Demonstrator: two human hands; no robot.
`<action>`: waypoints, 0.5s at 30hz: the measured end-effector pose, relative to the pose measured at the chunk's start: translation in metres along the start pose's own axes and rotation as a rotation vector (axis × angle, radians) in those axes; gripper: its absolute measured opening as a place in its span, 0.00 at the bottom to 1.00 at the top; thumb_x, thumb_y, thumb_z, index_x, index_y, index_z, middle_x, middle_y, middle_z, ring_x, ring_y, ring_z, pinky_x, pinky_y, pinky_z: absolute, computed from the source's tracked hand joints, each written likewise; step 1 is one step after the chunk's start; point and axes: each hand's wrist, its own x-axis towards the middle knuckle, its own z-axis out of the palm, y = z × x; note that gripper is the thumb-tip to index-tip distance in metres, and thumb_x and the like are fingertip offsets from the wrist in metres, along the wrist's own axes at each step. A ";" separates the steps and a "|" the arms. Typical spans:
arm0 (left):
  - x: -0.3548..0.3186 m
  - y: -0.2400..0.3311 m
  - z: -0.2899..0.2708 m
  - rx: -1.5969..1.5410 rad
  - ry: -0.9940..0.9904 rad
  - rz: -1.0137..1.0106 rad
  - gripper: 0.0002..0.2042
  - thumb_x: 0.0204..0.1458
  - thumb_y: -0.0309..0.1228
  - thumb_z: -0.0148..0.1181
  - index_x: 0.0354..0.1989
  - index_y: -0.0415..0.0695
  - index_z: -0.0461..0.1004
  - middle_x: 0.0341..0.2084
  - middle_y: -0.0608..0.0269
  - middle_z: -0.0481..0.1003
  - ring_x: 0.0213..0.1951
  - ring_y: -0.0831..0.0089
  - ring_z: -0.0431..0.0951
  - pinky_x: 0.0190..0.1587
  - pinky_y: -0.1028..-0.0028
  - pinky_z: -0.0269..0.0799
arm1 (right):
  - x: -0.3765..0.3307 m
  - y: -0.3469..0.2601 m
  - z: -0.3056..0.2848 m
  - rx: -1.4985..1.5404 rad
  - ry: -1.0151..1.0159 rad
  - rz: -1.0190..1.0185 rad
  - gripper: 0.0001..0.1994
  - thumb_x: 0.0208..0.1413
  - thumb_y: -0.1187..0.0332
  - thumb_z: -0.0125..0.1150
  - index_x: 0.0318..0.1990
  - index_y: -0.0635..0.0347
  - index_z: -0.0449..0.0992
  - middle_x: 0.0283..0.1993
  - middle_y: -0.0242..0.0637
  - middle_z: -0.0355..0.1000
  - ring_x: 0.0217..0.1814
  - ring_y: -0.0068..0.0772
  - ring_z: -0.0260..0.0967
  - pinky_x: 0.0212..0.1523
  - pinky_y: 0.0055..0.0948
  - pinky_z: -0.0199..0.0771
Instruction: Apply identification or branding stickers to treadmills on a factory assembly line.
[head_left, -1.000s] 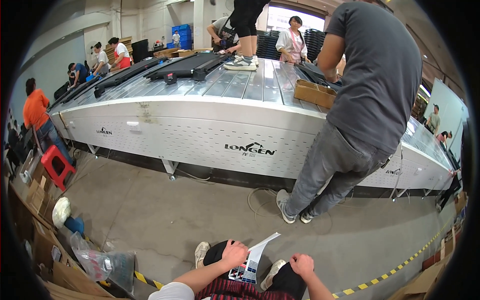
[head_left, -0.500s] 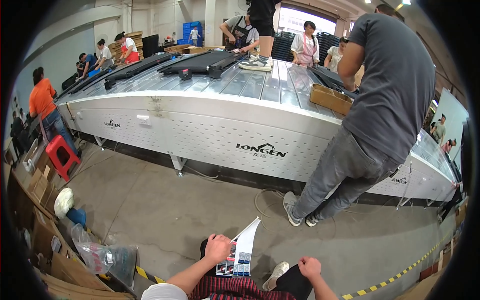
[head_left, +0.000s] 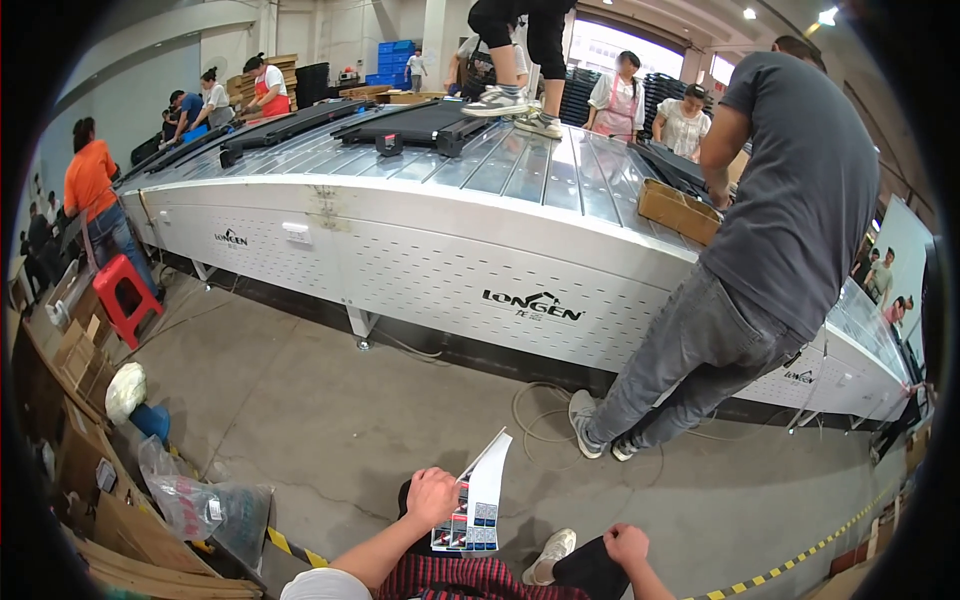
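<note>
My left hand (head_left: 433, 497) is closed around the left edge of a white sheet of printed stickers (head_left: 486, 500), with small red, black and blue patches on its lower half. The sheet hangs over my lap, its upper end bent to a narrow tip. My right hand (head_left: 627, 545) rests at my right knee, its fingers curled in a loose fist, with nothing seen in it. A striped red and dark cloth (head_left: 450, 577) lies across my lap between my forearms.
Ahead runs a long white-sided conveyor (head_left: 420, 250) carrying black panels (head_left: 412, 122) and a cardboard tray (head_left: 680, 208). A person in grey (head_left: 790, 190) leans over it; another stands on top. At left are a red stool (head_left: 127, 297), plastic bag (head_left: 195, 495) and cartons (head_left: 150, 535).
The person on the conveyor has stepped, so two feet now show apart. My view has shifted slightly. My left hand keeps the sticker sheet, and my right hand stays at the knee.
</note>
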 end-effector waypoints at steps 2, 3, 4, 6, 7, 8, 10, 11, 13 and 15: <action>0.000 0.001 0.001 0.019 -0.019 -0.001 0.12 0.49 0.36 0.47 0.24 0.42 0.74 0.28 0.62 0.74 0.39 0.66 0.71 0.46 0.65 0.61 | 0.001 0.001 0.003 0.007 0.010 -0.010 0.10 0.40 0.58 0.55 0.26 0.51 0.78 0.28 0.40 0.73 0.33 0.44 0.71 0.36 0.38 0.71; -0.001 0.000 0.001 0.014 -0.016 -0.003 0.12 0.49 0.36 0.47 0.24 0.42 0.74 0.28 0.61 0.74 0.39 0.66 0.71 0.46 0.65 0.61 | 0.000 -0.001 0.000 0.003 0.016 -0.011 0.10 0.40 0.58 0.55 0.26 0.51 0.78 0.28 0.40 0.73 0.33 0.44 0.71 0.36 0.38 0.71; -0.002 -0.002 0.000 0.009 -0.013 -0.006 0.12 0.49 0.36 0.46 0.24 0.42 0.74 0.28 0.61 0.74 0.40 0.66 0.71 0.46 0.66 0.61 | -0.001 -0.004 -0.003 0.000 0.024 -0.023 0.10 0.40 0.58 0.55 0.26 0.51 0.78 0.27 0.41 0.73 0.33 0.44 0.71 0.36 0.39 0.71; -0.003 -0.003 0.001 0.007 -0.004 -0.006 0.13 0.49 0.36 0.46 0.24 0.42 0.74 0.28 0.61 0.74 0.40 0.66 0.71 0.46 0.65 0.61 | -0.002 -0.005 -0.004 -0.001 0.029 -0.036 0.10 0.40 0.58 0.55 0.26 0.51 0.78 0.27 0.41 0.73 0.33 0.44 0.71 0.36 0.39 0.71; -0.002 -0.002 0.001 0.007 0.001 -0.006 0.13 0.49 0.36 0.46 0.24 0.42 0.74 0.28 0.61 0.74 0.40 0.66 0.71 0.46 0.65 0.61 | -0.001 -0.004 -0.003 0.001 0.035 -0.043 0.10 0.40 0.58 0.55 0.26 0.51 0.78 0.27 0.41 0.73 0.33 0.44 0.71 0.36 0.39 0.71; -0.001 -0.001 0.000 0.010 -0.001 -0.006 0.13 0.49 0.36 0.46 0.24 0.42 0.74 0.28 0.61 0.74 0.40 0.66 0.71 0.46 0.65 0.61 | 0.000 -0.003 -0.002 0.002 0.043 -0.051 0.10 0.40 0.59 0.55 0.25 0.51 0.78 0.27 0.41 0.73 0.32 0.44 0.71 0.35 0.39 0.71; 0.000 0.000 -0.001 0.003 -0.026 -0.013 0.13 0.50 0.37 0.45 0.24 0.42 0.74 0.28 0.61 0.74 0.40 0.66 0.71 0.47 0.65 0.60 | 0.002 -0.001 0.001 0.006 0.033 -0.050 0.10 0.40 0.59 0.54 0.25 0.50 0.78 0.27 0.41 0.73 0.33 0.44 0.71 0.37 0.39 0.70; 0.000 0.001 -0.001 0.003 -0.027 -0.014 0.13 0.50 0.37 0.45 0.24 0.42 0.74 0.28 0.61 0.74 0.40 0.66 0.71 0.47 0.65 0.60 | 0.002 0.000 0.001 0.009 0.025 -0.048 0.10 0.40 0.59 0.53 0.25 0.50 0.77 0.27 0.42 0.73 0.33 0.44 0.70 0.38 0.39 0.69; -0.001 0.002 0.000 -0.016 -0.008 -0.010 0.11 0.47 0.35 0.48 0.24 0.42 0.74 0.28 0.63 0.74 0.41 0.68 0.70 0.47 0.65 0.59 | 0.003 0.001 0.002 0.026 0.023 -0.049 0.10 0.40 0.59 0.53 0.25 0.50 0.77 0.27 0.42 0.73 0.33 0.44 0.70 0.38 0.39 0.68; -0.001 0.002 0.003 -0.012 -0.008 -0.008 0.11 0.47 0.35 0.48 0.25 0.42 0.75 0.29 0.63 0.74 0.41 0.68 0.70 0.48 0.65 0.59 | 0.003 0.001 0.002 0.042 0.023 -0.048 0.10 0.40 0.59 0.53 0.25 0.49 0.77 0.27 0.42 0.73 0.33 0.44 0.71 0.39 0.39 0.68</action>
